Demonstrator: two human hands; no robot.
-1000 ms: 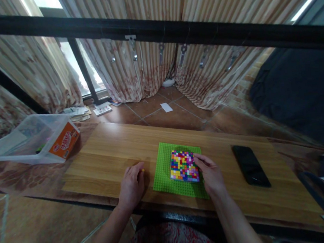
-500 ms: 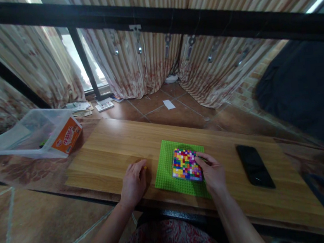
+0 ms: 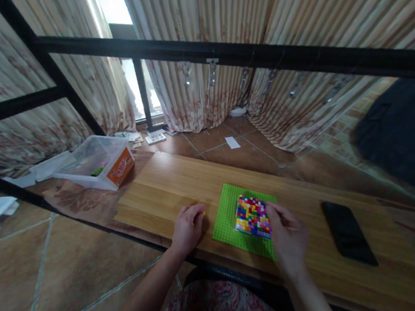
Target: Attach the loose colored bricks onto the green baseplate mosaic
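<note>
A green studded baseplate (image 3: pixel 222 218) lies on the wooden board. On it sits a square block of many small coloured bricks (image 3: pixel 252 215). My right hand (image 3: pixel 289 236) is at the block's right edge, thumb and fingers closed together; whatever is between them is hidden. To the left of the baseplate, my left hand (image 3: pixel 189 230) rests low over the board with its fingers curled in a pinch. A small yellow brick (image 3: pixel 204 213) peeks out at its fingertips.
A black phone (image 3: pixel 348 232) lies right of the baseplate on the wooden board (image 3: pixel 179 173). At the far left stands a clear plastic box (image 3: pixel 94 163) with an orange label and a few coloured pieces inside. A black metal bar (image 3: pixel 165 48) crosses in front of the curtains.
The camera has turned left, so everything sits further right and slightly lower. My right hand has shifted a little along the block's right edge. My left hand keeps its pinch beside the baseplate.
</note>
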